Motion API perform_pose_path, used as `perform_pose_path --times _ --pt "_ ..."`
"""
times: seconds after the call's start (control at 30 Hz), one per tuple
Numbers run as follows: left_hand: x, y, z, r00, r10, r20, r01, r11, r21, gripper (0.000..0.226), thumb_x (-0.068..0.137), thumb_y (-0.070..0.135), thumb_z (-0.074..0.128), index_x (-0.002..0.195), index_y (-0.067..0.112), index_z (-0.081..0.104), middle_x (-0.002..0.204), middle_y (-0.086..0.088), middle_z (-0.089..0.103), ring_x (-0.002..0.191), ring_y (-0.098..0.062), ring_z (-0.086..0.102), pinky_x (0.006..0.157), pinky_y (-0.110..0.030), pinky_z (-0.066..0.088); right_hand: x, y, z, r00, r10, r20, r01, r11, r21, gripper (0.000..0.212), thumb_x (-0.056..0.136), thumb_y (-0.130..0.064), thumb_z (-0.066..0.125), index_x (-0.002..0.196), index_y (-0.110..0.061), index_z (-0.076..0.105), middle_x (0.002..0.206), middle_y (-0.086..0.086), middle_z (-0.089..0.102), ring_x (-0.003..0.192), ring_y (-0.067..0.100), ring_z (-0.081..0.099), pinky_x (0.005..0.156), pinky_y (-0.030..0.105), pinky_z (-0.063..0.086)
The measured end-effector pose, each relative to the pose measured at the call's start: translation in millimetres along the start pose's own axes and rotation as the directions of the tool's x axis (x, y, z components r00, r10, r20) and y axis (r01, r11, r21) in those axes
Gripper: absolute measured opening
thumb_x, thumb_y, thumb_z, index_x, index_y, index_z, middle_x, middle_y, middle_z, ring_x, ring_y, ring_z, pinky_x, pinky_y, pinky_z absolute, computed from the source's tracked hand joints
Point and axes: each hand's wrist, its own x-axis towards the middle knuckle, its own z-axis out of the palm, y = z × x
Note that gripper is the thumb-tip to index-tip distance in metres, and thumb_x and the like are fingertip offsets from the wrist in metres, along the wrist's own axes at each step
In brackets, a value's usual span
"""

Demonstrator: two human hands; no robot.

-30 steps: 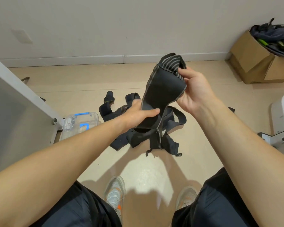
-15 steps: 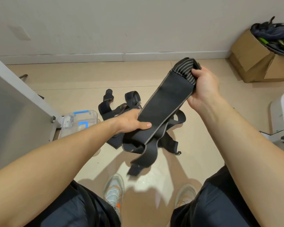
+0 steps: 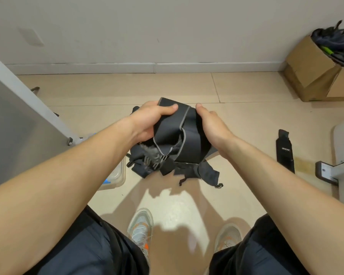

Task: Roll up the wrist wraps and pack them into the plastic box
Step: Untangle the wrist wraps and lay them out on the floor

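Note:
A wide black wrist wrap with grey edging is bunched and folded between both hands above the floor. My left hand grips its left side, thumb laid across the top fold. My right hand holds the right side, fingers hidden behind the fabric. Under them a pile of black wraps lies on the floor. Another flat black wrap lies apart at the right. The clear plastic box with blue clips sits on the floor at the left, mostly hidden by my left forearm.
A grey panel on a metal leg stands at the left. Cardboard boxes with dark gear sit in the far right corner. A white and grey machine base is at the right edge. My shoes are on the floor below.
The wrap was stretched out long between my hands. Both hands have come together in the middle and the wrap is now gathered into a folded bundle. The view tilted lower.

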Motion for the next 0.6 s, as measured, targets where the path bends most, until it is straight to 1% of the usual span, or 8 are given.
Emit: perform_pose_path --times 0.07,0.13,0.23,0.33,0.43,0.53,0.57,0.6 --pt "-2 5 -4 0.997 -0.035 -0.066 0.029 0.995 -0.091 0.018 0.097 0.012 0.065 0.111 0.001 0.068 0.101 -0.018 0.074 0.086 -0.029 0.074 0.076 -0.038 0.063 2 4 -4 0.99 0.019 0.141 -0.045 0.983 0.177 0.06 0.087 -0.075 0.049 0.12 -0.029 0.069 0.111 -0.003 0.077 0.108 0.022 0.072 0.101 0.042 0.05" --pt "-4 9 -6 0.992 -0.078 -0.099 0.061 0.985 -0.163 0.015 0.099 0.012 0.061 0.105 0.0 0.068 0.098 -0.018 0.073 0.079 -0.027 0.074 0.071 -0.037 0.064 2 3 -11 0.972 -0.041 0.231 -0.015 0.972 0.235 0.047 0.09 -0.06 0.063 0.117 -0.023 0.072 0.11 0.003 0.078 0.107 0.028 0.073 0.098 0.044 0.054" --pt "-11 13 -3 0.992 -0.121 -0.038 0.108 0.961 -0.254 0.021 0.101 0.016 0.056 0.105 0.001 0.069 0.096 -0.016 0.075 0.078 -0.026 0.074 0.073 -0.036 0.063 -3 -1 -12 0.959 -0.173 0.225 0.087 0.934 0.346 0.039 0.086 -0.037 0.078 0.117 -0.014 0.07 0.112 0.008 0.077 0.106 0.028 0.073 0.09 0.043 0.057" --pt "-12 14 2 0.992 -0.119 -0.033 0.104 0.95 -0.295 0.025 0.1 0.016 0.055 0.115 0.001 0.068 0.098 -0.016 0.074 0.081 -0.027 0.074 0.076 -0.036 0.062 -6 -6 -9 0.955 -0.201 0.22 0.085 0.891 0.447 0.052 0.07 -0.028 0.088 0.115 -0.01 0.069 0.108 0.011 0.077 0.099 0.026 0.074 0.081 0.038 0.06" --pt "-14 19 4 0.988 -0.142 -0.067 0.117 0.949 -0.292 0.025 0.099 0.026 0.055 0.105 0.006 0.068 0.093 -0.013 0.072 0.078 -0.027 0.071 0.079 -0.036 0.058 -3 -7 -7 0.965 -0.202 0.167 0.11 0.891 0.44 0.064 0.064 -0.014 0.092 0.123 -0.004 0.066 0.112 0.014 0.076 0.103 0.031 0.074 0.087 0.042 0.061" --pt "-10 15 5 0.938 -0.077 -0.338 0.071 0.997 -0.031 0.048 0.088 0.041 0.066 0.125 0.012 0.054 0.107 -0.008 0.063 0.093 -0.026 0.069 0.075 -0.036 0.057 -2 -6 -9 0.979 -0.174 0.11 0.099 0.865 0.492 0.051 0.075 -0.004 0.086 0.122 -0.003 0.065 0.111 0.012 0.076 0.1 0.028 0.074 0.084 0.039 0.06" --pt "-9 11 5 0.878 0.07 -0.473 0.023 0.982 0.188 0.057 0.081 0.045 0.068 0.127 0.019 0.048 0.118 -0.006 0.056 0.105 -0.026 0.064 0.082 -0.038 0.055 -2 -5 -11 0.985 -0.151 0.086 0.086 0.853 0.515 0.048 0.078 -0.003 0.084 0.122 -0.003 0.065 0.11 0.012 0.076 0.098 0.027 0.074 0.081 0.038 0.06" --pt "-9 7 5 0.803 0.293 -0.519 -0.055 0.903 0.426 0.053 0.079 0.046 0.069 0.122 0.025 0.047 0.122 -0.002 0.05 0.112 -0.023 0.058 0.091 -0.038 0.051 -1 -5 -12 0.99 -0.123 0.063 0.07 0.842 0.535 0.047 0.079 -0.004 0.083 0.123 -0.003 0.065 0.11 0.012 0.076 0.097 0.027 0.074 0.078 0.037 0.06"
